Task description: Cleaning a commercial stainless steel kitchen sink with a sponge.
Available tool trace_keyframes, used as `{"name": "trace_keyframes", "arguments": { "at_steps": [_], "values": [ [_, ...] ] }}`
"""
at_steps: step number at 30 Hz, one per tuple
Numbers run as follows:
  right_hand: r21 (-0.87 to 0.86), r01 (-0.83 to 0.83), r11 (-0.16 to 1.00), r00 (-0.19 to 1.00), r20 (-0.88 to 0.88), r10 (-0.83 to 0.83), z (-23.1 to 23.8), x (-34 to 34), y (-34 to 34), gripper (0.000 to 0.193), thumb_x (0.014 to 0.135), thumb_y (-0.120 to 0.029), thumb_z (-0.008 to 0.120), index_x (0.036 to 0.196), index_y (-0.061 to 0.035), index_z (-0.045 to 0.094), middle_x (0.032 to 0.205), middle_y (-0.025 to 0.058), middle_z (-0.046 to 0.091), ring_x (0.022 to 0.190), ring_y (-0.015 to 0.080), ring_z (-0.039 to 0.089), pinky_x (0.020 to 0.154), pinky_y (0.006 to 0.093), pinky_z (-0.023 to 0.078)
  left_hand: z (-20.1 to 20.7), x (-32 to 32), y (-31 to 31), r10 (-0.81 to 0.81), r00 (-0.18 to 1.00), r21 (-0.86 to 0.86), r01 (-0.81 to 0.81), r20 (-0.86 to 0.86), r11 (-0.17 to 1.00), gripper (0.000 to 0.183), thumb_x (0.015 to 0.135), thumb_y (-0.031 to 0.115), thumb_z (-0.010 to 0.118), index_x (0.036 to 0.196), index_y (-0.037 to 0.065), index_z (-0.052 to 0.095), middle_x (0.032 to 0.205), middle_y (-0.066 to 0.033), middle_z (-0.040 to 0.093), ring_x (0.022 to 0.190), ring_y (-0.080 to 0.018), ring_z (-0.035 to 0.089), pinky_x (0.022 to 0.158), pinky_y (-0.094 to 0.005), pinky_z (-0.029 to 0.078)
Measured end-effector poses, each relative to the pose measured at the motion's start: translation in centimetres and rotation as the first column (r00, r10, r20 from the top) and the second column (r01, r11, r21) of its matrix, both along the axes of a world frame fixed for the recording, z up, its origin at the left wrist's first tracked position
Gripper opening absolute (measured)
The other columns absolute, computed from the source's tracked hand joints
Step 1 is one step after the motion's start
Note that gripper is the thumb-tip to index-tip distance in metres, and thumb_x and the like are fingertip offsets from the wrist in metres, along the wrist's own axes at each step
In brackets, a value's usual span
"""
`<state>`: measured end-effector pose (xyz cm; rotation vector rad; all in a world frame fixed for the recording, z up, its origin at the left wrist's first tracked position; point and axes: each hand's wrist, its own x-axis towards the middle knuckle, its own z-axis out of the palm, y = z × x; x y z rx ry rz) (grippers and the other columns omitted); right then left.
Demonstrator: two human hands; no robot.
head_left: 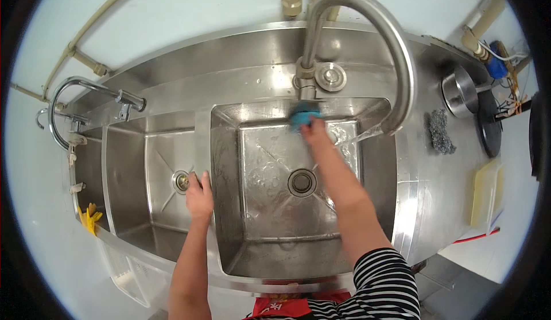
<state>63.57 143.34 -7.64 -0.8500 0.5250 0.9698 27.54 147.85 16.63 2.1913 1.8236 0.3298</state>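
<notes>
My right hand [314, 132] reaches to the far wall of the right-hand steel sink basin [252, 257]. Closed in it is a blue scrubbing cloth [301, 117], smeared by motion, so I cannot tell if it is a cloth or a sponge. Beside my right forearm, water runs from the tall curved faucet [402, 61] into this basin, whose floor is wet around the drain [302, 182]. My left hand [200, 198] rests at the divider between the two basins, thumb and fingers apart, holding nothing.
The left basin [129, 205] has its own drain and a smaller faucet [69, 87]. Yellow gloves [90, 219] hang at its left rim. On the right counter are a steel pot [459, 92], a steel-wool scourer [439, 132] and a yellowish container [487, 194]. A round strainer lid [331, 76] lies behind the faucet.
</notes>
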Motion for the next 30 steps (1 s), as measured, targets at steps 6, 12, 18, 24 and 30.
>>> {"name": "trace_keyframes", "arguments": {
  "at_steps": [6,12,18,24,30],
  "values": [
    [-0.017,0.060,0.998,0.998,-0.035,-0.060,-2.9,10.0,-9.2,0.016,0.091,-0.021,0.052,0.100,-0.0093,0.056,0.093,0.0064,0.058,0.086,0.0236,0.055,0.063,0.0316,0.053,0.4,-1.0,0.0,0.054,0.997,-0.001,-0.054,-0.053,0.999,0.050,0.093,0.048,0.040,0.111,0.002,0.050,0.089,-0.0254,0.062,0.086,-0.0442,0.059,0.074,-0.0521,0.044],
    [0.129,0.420,0.898,0.841,0.317,-0.438,4.9,8.5,-9.8,0.015,0.090,-0.019,0.055,0.099,-0.0062,0.055,0.088,0.0059,0.059,0.076,0.0192,0.057,0.062,0.0314,0.050,0.4,-1.4,0.2,0.078,0.988,-0.045,-0.085,-0.130,0.995,0.051,0.093,0.047,0.040,0.112,0.001,0.050,0.087,-0.0256,0.062,0.085,-0.0447,0.059,0.073,-0.0520,0.045],
    [-0.167,0.602,0.781,0.363,0.928,-0.081,10.1,3.2,-6.2,0.037,0.089,-0.023,0.060,0.115,-0.0015,0.045,0.109,0.0111,0.053,0.091,0.0231,0.054,0.083,0.0351,0.046,0.3,0.5,0.1,0.035,0.999,-0.066,-0.038,-0.040,0.997,0.048,0.092,0.046,0.042,0.112,0.002,0.049,0.085,-0.0264,0.062,0.083,-0.0453,0.059,0.071,-0.0524,0.045],
    [-0.642,0.202,0.740,0.149,0.767,0.625,-0.7,-7.0,-2.1,0.052,0.080,-0.020,0.065,0.125,0.0001,0.047,0.124,0.0244,0.046,0.111,0.0383,0.047,0.099,0.0451,0.035,-0.8,2.1,-0.1,0.025,0.997,-0.097,-0.032,-0.069,0.995,0.046,0.092,0.046,0.042,0.108,0.003,0.049,0.083,-0.0262,0.061,0.082,-0.0456,0.058,0.071,-0.0525,0.044],
    [-0.793,0.027,0.609,-0.621,0.465,0.632,2.0,-21.3,-2.4,0.043,0.076,-0.018,0.062,0.119,-0.0158,0.056,0.128,0.0081,0.049,0.115,0.0291,0.046,0.088,0.0473,0.042,0.2,1.4,0.0,0.042,0.996,-0.142,-0.052,-0.075,0.988,0.046,0.092,0.048,0.042,0.104,0.004,0.048,0.081,-0.0221,0.062,0.081,-0.0427,0.060,0.073,-0.0521,0.045]
  ]
}}
